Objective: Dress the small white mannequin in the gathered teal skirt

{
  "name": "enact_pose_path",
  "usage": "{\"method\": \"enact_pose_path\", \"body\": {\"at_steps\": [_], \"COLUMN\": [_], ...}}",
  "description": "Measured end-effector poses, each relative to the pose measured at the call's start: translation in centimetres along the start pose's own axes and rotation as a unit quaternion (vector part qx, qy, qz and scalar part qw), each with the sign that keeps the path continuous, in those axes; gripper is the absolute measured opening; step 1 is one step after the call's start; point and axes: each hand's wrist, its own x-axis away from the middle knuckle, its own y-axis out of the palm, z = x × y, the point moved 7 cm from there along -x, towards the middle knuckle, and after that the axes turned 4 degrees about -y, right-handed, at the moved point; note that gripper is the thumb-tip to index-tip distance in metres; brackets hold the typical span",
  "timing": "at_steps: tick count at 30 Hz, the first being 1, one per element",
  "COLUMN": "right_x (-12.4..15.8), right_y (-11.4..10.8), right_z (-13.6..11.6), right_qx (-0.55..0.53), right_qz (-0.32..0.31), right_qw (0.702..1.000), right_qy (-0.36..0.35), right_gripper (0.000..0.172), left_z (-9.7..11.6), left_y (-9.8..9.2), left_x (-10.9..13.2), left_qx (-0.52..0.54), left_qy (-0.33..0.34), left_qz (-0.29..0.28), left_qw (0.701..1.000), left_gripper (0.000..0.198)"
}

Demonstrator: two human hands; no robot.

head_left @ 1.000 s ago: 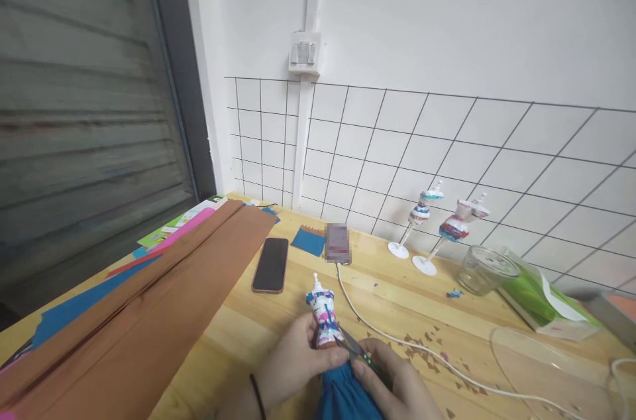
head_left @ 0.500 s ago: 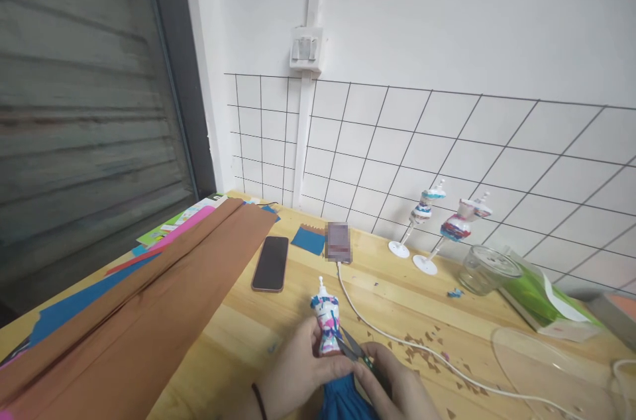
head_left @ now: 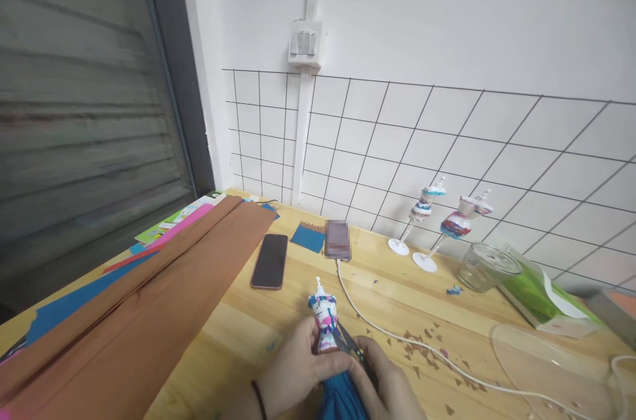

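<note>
A small painted mannequin (head_left: 326, 317), white with blue and pink streaks, leans upright in my left hand (head_left: 308, 360). My fingers wrap its waist, with the thumb across the top of a gathered blue skirt (head_left: 342, 397). Dark-bladed scissors (head_left: 352, 344) are in my right hand (head_left: 380, 373), their slightly parted blades beside the mannequin's waist. Whether the blades touch the figure or the cloth I cannot tell. The skirt's lower part runs out of the frame.
Folded brown fabric (head_left: 163, 287) covers the table's left side. Beyond my hands lie a phone (head_left: 269, 262), a blue cloth piece (head_left: 308, 238) and a white cable (head_left: 392, 332). Two painted mannequins (head_left: 422, 208) stand near a glass jar (head_left: 487, 266). Brown scraps (head_left: 422, 344) are scattered to the right.
The mannequin and both hands have shifted slightly left in view. The scissors' blades look a little more upright against the waist. Both grips are kept.
</note>
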Motion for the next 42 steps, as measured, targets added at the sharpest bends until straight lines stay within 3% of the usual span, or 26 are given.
{"method": "enact_pose_path", "body": {"at_steps": [5,9,16,20,23,27,31,36,42], "right_x": [-0.3,-0.5,-0.3,0.2,0.4,0.2,-0.2,-0.5,-0.9], "right_y": [0.4,0.5,-0.5,0.1,0.7,1.2,0.1,-3.3,-5.6], "right_z": [-0.8,-1.1,-0.1,0.8,1.0,0.5,-1.3,-2.9,-1.1], "right_qx": [-0.098,-0.173,0.087,0.253,0.313,0.355,0.297,0.161,0.127], "right_qz": [-0.076,-0.083,-0.025,0.037,0.089,0.058,-0.021,-0.049,-0.037], "right_qw": [0.992,0.981,0.995,0.956,0.922,0.906,0.936,0.982,0.991], "right_qy": [-0.007,-0.005,-0.043,-0.142,-0.208,-0.222,-0.185,-0.081,-0.001], "right_gripper": [0.038,0.037,0.03,0.028,0.029,0.031,0.026,0.026,0.031], "left_z": [-0.1,-0.3,-1.0,-1.0,-0.8,-1.1,-1.4,-0.2,-0.2], "left_y": [0.1,0.2,-0.3,-0.4,-0.2,0.3,0.9,1.0,0.1], "left_x": [-0.2,-0.3,-0.1,-0.1,0.0,0.0,0.0,-0.2,-0.5], "left_qx": [0.001,0.011,-0.079,-0.104,-0.097,-0.086,-0.038,0.026,0.039], "left_qy": [-0.005,-0.009,-0.035,-0.04,-0.031,-0.045,-0.063,-0.016,-0.021], "left_qz": [-0.006,-0.016,0.009,0.016,0.013,0.005,-0.017,-0.045,-0.003], "left_qw": [1.0,1.0,0.996,0.994,0.995,0.995,0.997,0.999,0.999], "left_gripper": [0.044,0.043,0.047,0.044,0.038,0.032,0.03,0.037,0.035]}}
